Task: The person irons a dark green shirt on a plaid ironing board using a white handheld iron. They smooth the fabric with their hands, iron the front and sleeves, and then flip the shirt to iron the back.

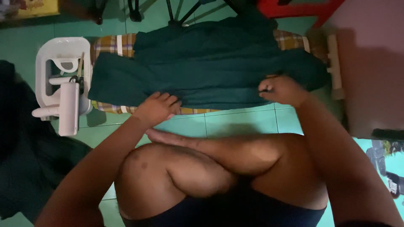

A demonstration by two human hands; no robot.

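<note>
A person sits cross-legged on a green tiled floor (235, 124), bare knees in the near part of the view, both arms reaching toward a low ironing board with a yellow-and-brown plaid cover (110, 45). Spread across that board lies a dark green cloth garment (210, 67), covering most of the plaid from left to right.

The left hand (156, 108) rests on the garment's near edge — fingers loosely curled and laid on the cloth, gripping nothing that can be made out. The right hand (283, 90) is at the near edge farther right, fingers bunched narrowly on the fabric, apparently pinching a fold of it.

To the left of the board stands a white plastic stand (54, 63) on the floor; a white handheld appliance (69, 108) rests on its near side, with a small dark-handled tool (78, 77) propped just above it. At the far right is a pale wooden surface (370, 63), and a red plastic chair (299, 7) stands at the far edge — well apart from the hands.
</note>
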